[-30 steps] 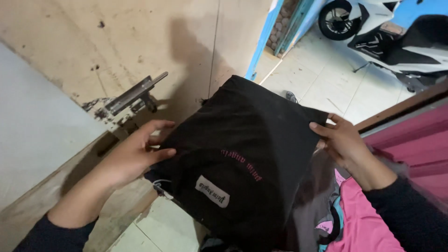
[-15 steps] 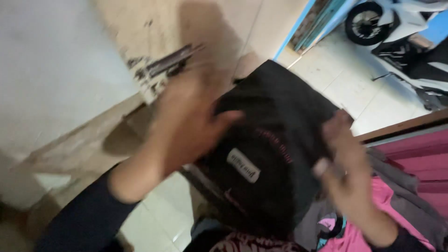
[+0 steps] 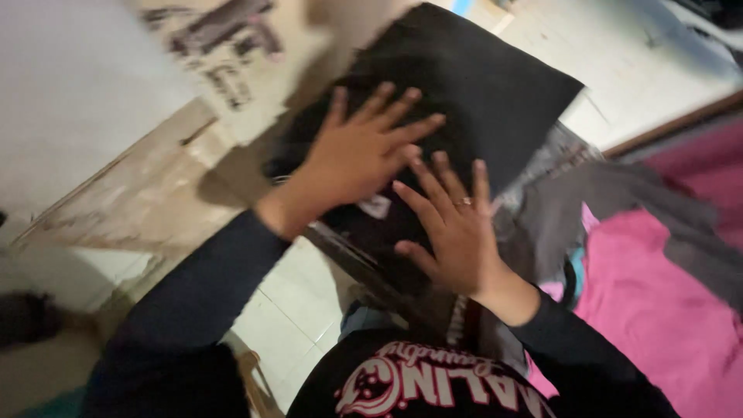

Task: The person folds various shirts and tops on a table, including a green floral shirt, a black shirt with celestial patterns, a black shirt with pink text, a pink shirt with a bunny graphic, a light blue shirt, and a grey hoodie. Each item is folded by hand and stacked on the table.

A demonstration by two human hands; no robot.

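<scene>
Black garment (image 3: pixel 480 85), folded, upper centre of the frame, over a tiled floor (image 3: pixel 286 310). Edges were gripped a second ago; now both hands are laid flat on top, fingers spread, nothing gripped. Left hand (image 3: pixel 360 151) pressed at centre, right hand (image 3: pixel 453 224) just below, near a small white label (image 3: pixel 377 206). Judged: holding has given way to smoothing. Pink cloth (image 3: pixel 658 310) at lower right.
</scene>
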